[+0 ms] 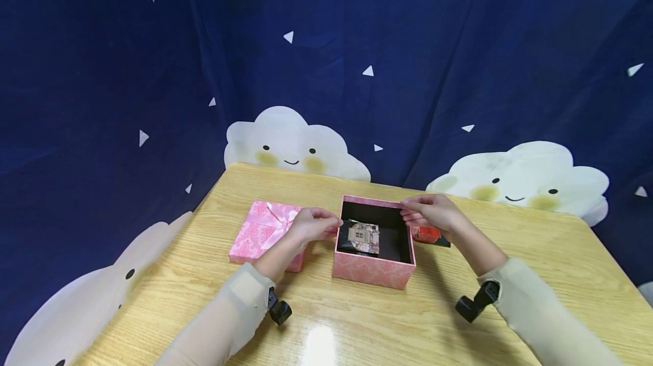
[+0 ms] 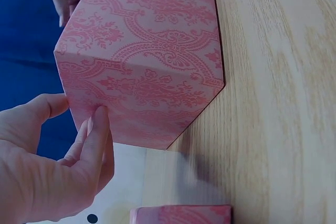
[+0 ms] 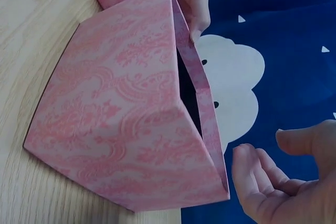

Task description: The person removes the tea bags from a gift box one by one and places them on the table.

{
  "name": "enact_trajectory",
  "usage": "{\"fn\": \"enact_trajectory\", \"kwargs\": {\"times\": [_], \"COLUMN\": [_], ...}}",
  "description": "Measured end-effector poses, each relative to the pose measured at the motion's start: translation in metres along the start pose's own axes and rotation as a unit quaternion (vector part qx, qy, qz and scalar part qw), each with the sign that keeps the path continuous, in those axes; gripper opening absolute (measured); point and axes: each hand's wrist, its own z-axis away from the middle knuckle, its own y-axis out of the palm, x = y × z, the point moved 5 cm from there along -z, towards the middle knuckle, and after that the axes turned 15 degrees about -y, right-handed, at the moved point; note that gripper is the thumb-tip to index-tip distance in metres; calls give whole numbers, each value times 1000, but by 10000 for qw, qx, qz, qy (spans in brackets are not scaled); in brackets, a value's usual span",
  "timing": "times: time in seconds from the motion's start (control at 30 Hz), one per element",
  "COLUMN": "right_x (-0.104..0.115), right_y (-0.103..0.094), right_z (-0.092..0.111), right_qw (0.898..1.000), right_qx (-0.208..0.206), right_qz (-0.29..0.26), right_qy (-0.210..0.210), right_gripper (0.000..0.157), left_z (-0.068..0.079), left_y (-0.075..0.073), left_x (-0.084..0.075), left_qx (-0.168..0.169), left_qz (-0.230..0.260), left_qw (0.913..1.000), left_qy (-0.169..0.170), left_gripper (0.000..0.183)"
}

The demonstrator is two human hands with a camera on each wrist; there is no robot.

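Note:
A pink patterned gift box (image 1: 372, 271) stands without its lid on the table, its dark inside facing up. In its left half lies a black packet with a floral label (image 1: 363, 235). My left hand (image 1: 316, 224) holds the box's left wall, thumb at the rim and fingers (image 2: 97, 135) against the outside. By the far right corner of the rim hovers my right hand (image 1: 433, 211); in the right wrist view its thumb and bent fingers (image 3: 252, 177) stand apart from the box with nothing between them.
The pink box lid (image 1: 262, 230) with a ribbon bow lies left of the box, partly behind the left forearm. A red and black packet (image 1: 427, 234) lies right of the box, under the right hand. Behind the wooden table (image 1: 316, 309) hangs a dark blue curtain (image 1: 326, 71).

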Motion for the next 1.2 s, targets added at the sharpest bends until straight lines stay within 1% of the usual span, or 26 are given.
{"fn": "enact_trajectory", "kwargs": {"times": [0.13,0.23,0.37,0.43,0.53,0.67,0.93,1.17,1.2], "right_x": [2,3,2,1,0,-2,-7,-10,-11], "right_y": [7,13,20,23,28,36,48,57,58], "right_z": [-4,-9,-15,-17,-20,-24,-32,-35,-35], "right_qw": [9998,9995,9987,9982,9976,9966,9900,9857,9852], "right_qx": [183,312,411,452,483,530,651,796,760], "right_qz": [-47,-44,-174,-248,-276,-183,-13,102,118], "right_qy": [-6,91,253,316,419,597,1249,1484,1529], "right_gripper": [48,43,34,32,35,39,46,41,41], "left_z": [0,0,1,1,0,0,2,3,3], "left_y": [0,0,0,1,1,0,0,1,1], "left_x": [0,0,-1,0,0,0,-2,-1,-1], "left_qx": [-8,-2,0,-9,-33,-31,33,38,36], "left_qz": [3,26,14,-19,-59,-49,50,-42,-45], "left_qw": [10000,10000,10000,10000,10000,10000,9999,9999,9999], "left_qy": [11,21,28,19,-5,5,152,158,154], "left_gripper": [20,19,19,19,20,21,22,23,23]}}
